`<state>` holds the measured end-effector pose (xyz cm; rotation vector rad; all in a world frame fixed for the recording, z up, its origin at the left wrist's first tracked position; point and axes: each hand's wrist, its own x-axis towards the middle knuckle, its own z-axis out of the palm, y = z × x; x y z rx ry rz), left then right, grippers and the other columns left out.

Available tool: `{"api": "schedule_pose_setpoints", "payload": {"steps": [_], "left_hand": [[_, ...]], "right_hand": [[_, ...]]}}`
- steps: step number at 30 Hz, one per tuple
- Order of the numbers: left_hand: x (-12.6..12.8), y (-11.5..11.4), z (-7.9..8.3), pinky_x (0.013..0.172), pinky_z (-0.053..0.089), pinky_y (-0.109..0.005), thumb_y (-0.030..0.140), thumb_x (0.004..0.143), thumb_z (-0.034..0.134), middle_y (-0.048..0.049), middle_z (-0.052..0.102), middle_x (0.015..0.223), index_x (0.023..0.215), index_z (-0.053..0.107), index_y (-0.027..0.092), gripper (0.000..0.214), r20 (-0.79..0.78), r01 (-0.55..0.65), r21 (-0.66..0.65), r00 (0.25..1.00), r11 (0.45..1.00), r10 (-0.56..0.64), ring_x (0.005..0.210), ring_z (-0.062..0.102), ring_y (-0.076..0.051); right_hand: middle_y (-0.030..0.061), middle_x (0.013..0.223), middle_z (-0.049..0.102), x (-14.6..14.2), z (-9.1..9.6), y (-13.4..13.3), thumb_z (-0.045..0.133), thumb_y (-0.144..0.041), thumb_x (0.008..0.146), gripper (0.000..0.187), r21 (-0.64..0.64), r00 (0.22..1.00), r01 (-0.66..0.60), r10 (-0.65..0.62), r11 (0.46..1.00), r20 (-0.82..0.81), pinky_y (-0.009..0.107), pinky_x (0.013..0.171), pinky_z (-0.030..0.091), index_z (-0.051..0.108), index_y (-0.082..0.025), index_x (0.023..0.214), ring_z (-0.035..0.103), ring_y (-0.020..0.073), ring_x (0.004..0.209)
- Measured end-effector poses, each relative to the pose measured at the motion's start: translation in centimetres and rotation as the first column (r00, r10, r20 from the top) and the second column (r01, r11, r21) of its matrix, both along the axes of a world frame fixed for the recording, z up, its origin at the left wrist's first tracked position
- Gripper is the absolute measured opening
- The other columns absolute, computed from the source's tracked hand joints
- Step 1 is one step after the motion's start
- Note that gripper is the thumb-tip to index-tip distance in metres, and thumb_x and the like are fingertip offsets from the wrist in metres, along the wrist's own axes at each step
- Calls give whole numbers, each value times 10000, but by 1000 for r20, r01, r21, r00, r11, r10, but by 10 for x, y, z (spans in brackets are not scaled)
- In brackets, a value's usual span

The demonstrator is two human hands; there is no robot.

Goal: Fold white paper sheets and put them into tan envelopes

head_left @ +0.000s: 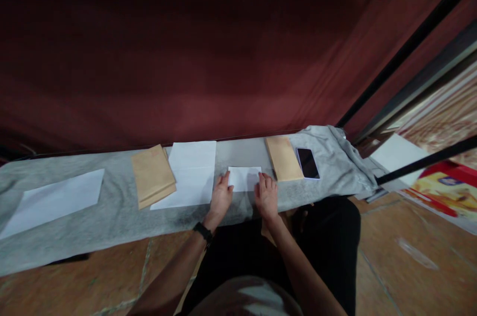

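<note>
A small folded sheet of white paper (244,179) lies on the grey cloth in front of me. My left hand (222,196) holds its left edge, with the thumb near the lower corner and the fingers at the side. At the opposite edge my right hand (267,196) is closed, its fingers bent against the paper. A larger white sheet (194,172) with a crease lies just left of my left hand. Brown envelopes (152,174) are stacked partly on top of that sheet. More brown envelopes (285,159) lie to the right of my right hand.
A smartphone (308,163) lies beside the right envelopes. Another white sheet (55,201) is far left on the cloth-covered bench (119,226). A dark red panel (223,57) rises behind it. Black bars (410,52) and a printed red-and-yellow package (447,189) are at the right.
</note>
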<state>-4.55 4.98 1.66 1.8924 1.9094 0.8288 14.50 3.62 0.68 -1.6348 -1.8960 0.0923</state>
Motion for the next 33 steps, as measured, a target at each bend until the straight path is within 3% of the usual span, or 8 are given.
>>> {"api": "schedule_pose_setpoints", "payload": {"steps": [4,9,12,14,17,22,27,33], "left_hand": [[2,-4,0,1047,491,-417,95,860,496,-101,575,1270,1369,534,198,521,-52,17,40,999,999,-15,1158,591,-247],[18,-8,-1,1166,372,-468,98,921,397,-138,499,1464,1380,542,166,486,-178,116,93,979,989,-98,1401,420,-278],[35,-5,-6,1220,285,-464,210,986,372,-152,420,1557,1442,478,113,478,-206,262,12,945,965,-254,1479,323,-263],[44,-2,-9,1235,235,-496,322,1012,360,-167,385,1580,1485,420,92,529,-222,292,-40,930,956,-293,1502,278,-276],[47,0,-12,1237,203,-522,387,1021,319,-162,352,1597,1526,358,101,583,-249,258,-52,932,965,-263,1516,243,-278],[35,-2,-16,1230,197,-541,353,1003,339,-197,279,1616,1545,305,62,616,-276,173,-12,946,985,-170,1524,204,-301],[33,-4,-17,1223,214,-542,363,989,371,-223,284,1608,1543,291,29,652,-273,108,21,957,994,-98,1522,205,-323],[34,-4,-19,1213,228,-559,430,978,416,-198,311,1606,1537,340,88,660,-284,95,80,956,992,-69,1517,222,-333]], "right_hand": [[166,1509,479,-15,-1,-3,380,-283,1028,489,-14,981,-186,186,982,49,452,1138,360,439,-106,1480,413,276,1398],[147,1547,441,-24,-7,-10,401,-316,1032,509,-90,975,-150,162,985,150,476,1191,288,426,-131,1507,397,280,1437],[151,1561,414,-22,-7,-11,381,-226,1014,531,-106,965,-164,182,981,189,460,1204,269,379,-108,1531,375,272,1453],[157,1570,395,-21,-7,-11,391,-171,986,568,-107,958,-176,195,979,208,450,1210,260,343,-97,1546,361,269,1461],[156,1564,406,-19,-8,-9,397,-156,978,568,-104,963,-154,173,983,205,447,1209,264,358,-100,1541,358,268,1463],[176,1539,436,-14,-13,-2,355,-264,1033,505,-88,979,-102,115,991,169,466,1195,287,432,-75,1496,394,278,1443],[188,1535,434,-4,-17,9,346,-306,1039,522,-54,985,-71,78,996,156,501,1170,313,416,-80,1504,401,298,1437],[194,1533,440,-1,-19,16,373,-317,1032,538,-33,985,-25,30,999,168,489,1173,299,391,-81,1515,408,292,1431]]}}
